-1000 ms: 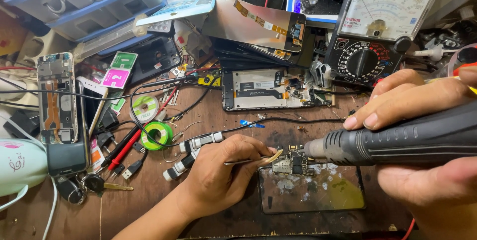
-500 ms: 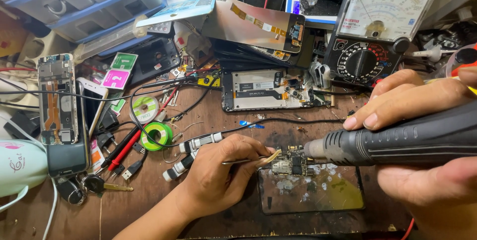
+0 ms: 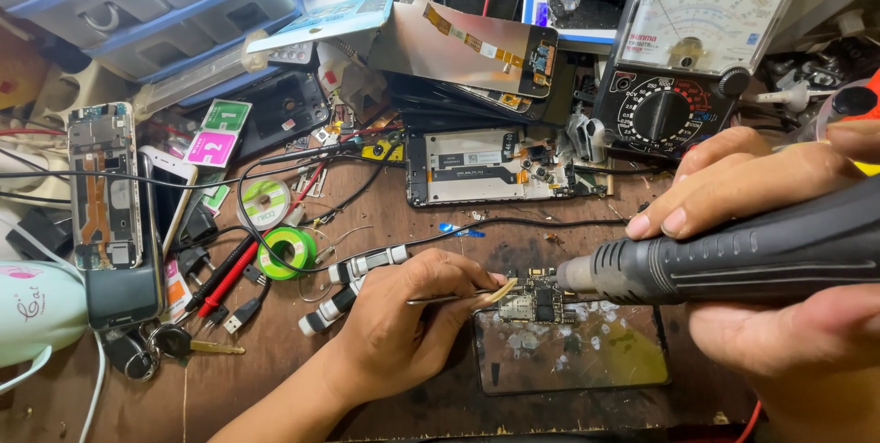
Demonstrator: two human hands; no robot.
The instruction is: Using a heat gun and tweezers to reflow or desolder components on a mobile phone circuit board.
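My left hand grips thin metal tweezers whose tips rest at the left edge of a small phone circuit board. The board lies on the top edge of a dark glass plate on the wooden bench. My right hand is wrapped around a thick black hot-air handpiece. Its metal nozzle points left and sits right beside the board's right side.
An opened phone frame lies behind the board, with an analogue multimeter at the back right. Solder rolls, red and black probes, another opened phone, keys and black cables crowd the left. Blue drawers stand back left.
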